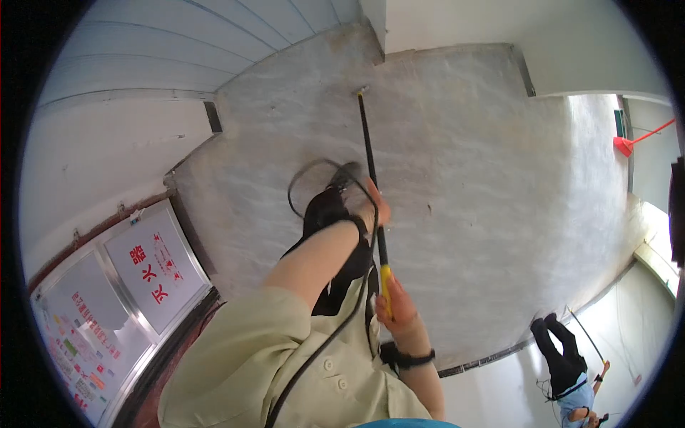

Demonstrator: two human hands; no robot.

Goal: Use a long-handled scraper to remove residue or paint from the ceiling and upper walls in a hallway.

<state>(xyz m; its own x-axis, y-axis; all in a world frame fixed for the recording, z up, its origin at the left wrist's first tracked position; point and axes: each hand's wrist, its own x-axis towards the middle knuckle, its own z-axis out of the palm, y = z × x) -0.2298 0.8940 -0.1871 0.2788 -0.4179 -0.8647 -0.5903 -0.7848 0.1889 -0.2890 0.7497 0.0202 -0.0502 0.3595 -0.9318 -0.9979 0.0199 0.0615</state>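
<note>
A long-handled tool with a black pole [366, 134] slants ahead of me over the grey floor. Its small pale head [364, 89], likely a scraper blade, rests on or just above the floor at the far end. My left hand [380, 207] grips the pole around its middle, partly hidden by a black cable [342, 326]. Lower down, my right hand [397, 306] is wrapped around the yellow handle grip [386, 278]. The cable runs up over my light shirt and loops out above my dark shoe [345, 174]. Both wrists wear black bands.
A fire-extinguisher cabinet [155, 262] bearing writing stands at the left wall. Ahead, a white wall corner [381, 32] juts into the floor. A red broom or dustpan [624, 145] leans at the far right. Lower right, another person [570, 369] holds a similar pole [587, 334].
</note>
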